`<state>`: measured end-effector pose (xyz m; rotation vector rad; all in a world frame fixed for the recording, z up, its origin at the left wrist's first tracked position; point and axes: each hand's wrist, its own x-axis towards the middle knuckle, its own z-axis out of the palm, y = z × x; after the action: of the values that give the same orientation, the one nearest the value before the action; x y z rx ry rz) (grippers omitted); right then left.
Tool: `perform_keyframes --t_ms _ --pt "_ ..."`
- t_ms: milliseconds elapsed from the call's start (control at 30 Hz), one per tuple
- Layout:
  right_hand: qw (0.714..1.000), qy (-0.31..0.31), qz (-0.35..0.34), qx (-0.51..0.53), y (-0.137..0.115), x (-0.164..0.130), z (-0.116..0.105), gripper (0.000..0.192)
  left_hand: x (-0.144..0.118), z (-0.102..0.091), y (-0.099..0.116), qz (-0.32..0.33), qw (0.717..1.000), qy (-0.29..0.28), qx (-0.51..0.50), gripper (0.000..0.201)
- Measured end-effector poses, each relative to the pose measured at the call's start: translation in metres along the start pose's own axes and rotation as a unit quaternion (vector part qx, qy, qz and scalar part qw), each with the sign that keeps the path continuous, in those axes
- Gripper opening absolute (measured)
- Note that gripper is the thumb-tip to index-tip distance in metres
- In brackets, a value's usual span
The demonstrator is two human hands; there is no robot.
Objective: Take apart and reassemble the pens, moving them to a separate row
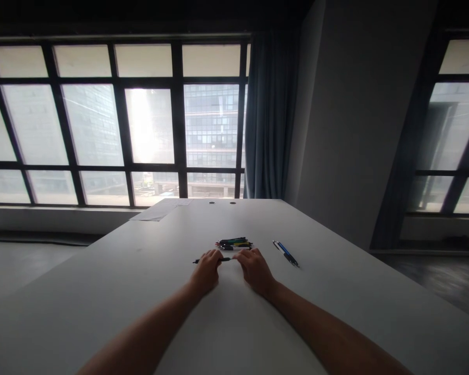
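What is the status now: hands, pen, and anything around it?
Left hand and right hand both gripping black pen. Pen pile just behind. Two blue pens apart, right.

table (336, 312): white, two round holes seen at far edge
paper sheets (158, 211): laid flat at far left corner
blue pens (286, 252): two, laid side by side, right of centre
curtain (267, 120): blue-grey, hung beside window (113, 122)
wall (355, 120): grey

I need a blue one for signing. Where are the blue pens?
In the head view, the blue pens lie on the white table, right of the right hand and the colored pen pile.
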<state>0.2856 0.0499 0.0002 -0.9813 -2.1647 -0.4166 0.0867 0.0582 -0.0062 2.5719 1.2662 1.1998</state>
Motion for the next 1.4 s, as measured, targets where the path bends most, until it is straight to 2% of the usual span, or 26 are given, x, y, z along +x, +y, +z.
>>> perform_keyframes --t_ms 133,333,433,567,767,967,1200,1400 --pt "0.999 0.022 -0.018 0.027 -0.001 0.0 0.0 0.019 0.0 0.002 -0.003 0.042 0.999 -0.002 -0.002 0.027" --pt "0.995 0.069 0.067 0.011 -0.002 -0.002 -0.004 0.006 0.001 0.003 -0.003 0.021 1.0 0.009 0.01 0.028" --pt "0.996 0.053 0.069 0.005 -0.002 -0.001 -0.004 0.01 0.001 0.0 0.001 0.023 1.0 -0.006 0.02 0.028" --pt "0.999 0.014 0.034 0.023 -0.003 0.0 -0.005 0.015 0.0 -0.004 0.007 0.034 0.998 -0.03 0.049 0.025" --pt "0.996 0.035 0.075 0.028 -0.004 -0.001 -0.008 0.008 0.0 -0.008 0.01 0.001 0.997 -0.032 0.067 0.023" --pt "0.998 0.023 0.057 0.032 -0.003 0.0 -0.008 0.011 0.0 -0.009 0.012 0.011 0.996 -0.034 0.077 0.022" --pt "0.997 0.017 0.073 0.036 -0.006 0.0 -0.008 0.012 0.0 -0.008 0.012 0.031 0.997 -0.05 0.051 0.025" --pt "0.998 0.013 0.048 0.042 -0.004 0.002 -0.012 0.014 -0.001 -0.006 0.01 0.03 0.998 -0.044 0.042 0.028"
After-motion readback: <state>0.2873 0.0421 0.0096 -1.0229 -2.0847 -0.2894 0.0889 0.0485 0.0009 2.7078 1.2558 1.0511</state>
